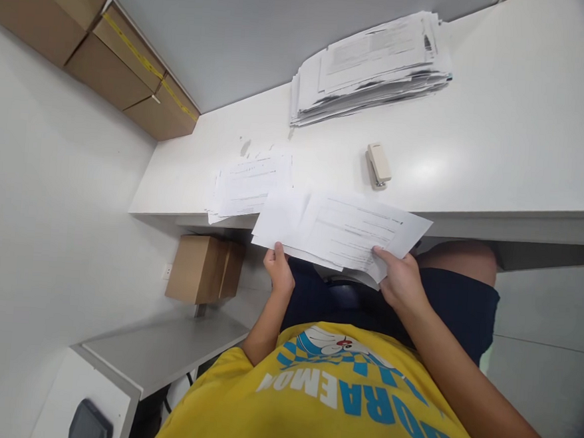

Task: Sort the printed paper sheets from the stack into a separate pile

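Several printed paper sheets (pixel 346 226) are spread between my two hands, over the front edge of the white desk. My left hand (pixel 279 270) pinches their lower left edge, thumb on top. At the lower right, my right hand (pixel 399 273) grips the sheets with its thumb on the printed side. Just past the held sheets lies a small pile of printed papers (pixel 252 183) on the desk, partly covered by them. A beige stapler (pixel 378 165) rests on the desk beyond the sheets, touched by neither hand.
A thick stack of papers (pixel 373 64) sits at the back of the white desk (pixel 517 141). Cardboard boxes (pixel 118 53) line the wall at the upper left. Another cardboard box (pixel 196 269) is below the desk. A dark device (pixel 90 422) lies on the lower left surface.
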Available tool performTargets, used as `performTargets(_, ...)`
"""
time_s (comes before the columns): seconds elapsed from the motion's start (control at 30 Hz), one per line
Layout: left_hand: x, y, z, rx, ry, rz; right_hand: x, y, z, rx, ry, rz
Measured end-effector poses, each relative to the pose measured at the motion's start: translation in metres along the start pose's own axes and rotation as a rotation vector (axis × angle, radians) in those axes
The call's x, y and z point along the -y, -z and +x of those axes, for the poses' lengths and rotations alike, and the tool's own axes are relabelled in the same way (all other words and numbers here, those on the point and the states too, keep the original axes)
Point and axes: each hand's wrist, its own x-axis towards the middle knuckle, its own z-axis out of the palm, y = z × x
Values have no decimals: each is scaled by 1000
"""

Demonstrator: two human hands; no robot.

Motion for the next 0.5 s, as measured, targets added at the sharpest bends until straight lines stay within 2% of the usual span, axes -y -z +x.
performTargets(0.13, -10, 1, 11, 31, 34, -56, -1, 2, 0, 55, -5, -9)
performTargets(0.3, -35, -5, 39, -50, -30, -140, -2, 4, 0, 92, -12, -5)
performTargets(0.4, -43, -10, 50, 3, -71, -135, 0, -1, -2, 138, -46, -10)
performTargets(0.5, -36, -15, 47, 74, -38, -109, -1, -11, -6, 185, -87, -20)
